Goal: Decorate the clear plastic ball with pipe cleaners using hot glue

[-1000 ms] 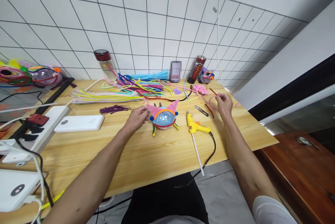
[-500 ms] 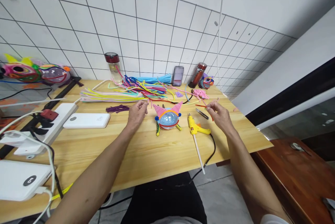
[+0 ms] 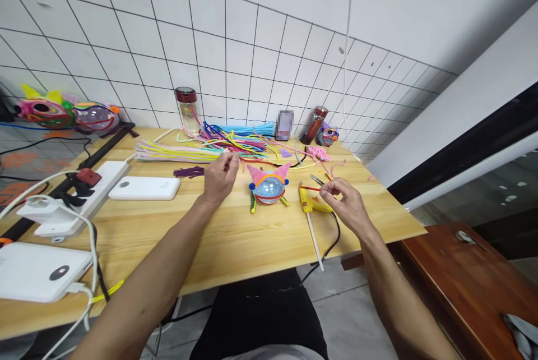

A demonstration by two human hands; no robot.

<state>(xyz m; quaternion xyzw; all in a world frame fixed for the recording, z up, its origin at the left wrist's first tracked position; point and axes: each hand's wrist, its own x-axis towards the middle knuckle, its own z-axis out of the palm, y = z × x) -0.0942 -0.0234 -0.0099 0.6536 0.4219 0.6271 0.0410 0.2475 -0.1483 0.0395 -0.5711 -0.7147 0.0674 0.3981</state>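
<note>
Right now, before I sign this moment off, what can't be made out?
All in the head view:
Red pipe cleaner: held end hidden by the right hand.
Glue gun: partly behind that hand.
Purple strands: right end behind the left hand, whose pinched contents are unclear.
Phone: screen pixelated.

From here I can't tell whether the left hand (image 3: 221,179) pinches anything. The right hand (image 3: 345,203) hides 1 end of the red strip (image 3: 311,188) and part of the yellow glue gun (image 3: 307,204) from me. I get the phone (image 3: 284,125) as blurred blocks; my view's left edge crops the nearer white power bank (image 3: 31,275).
</note>
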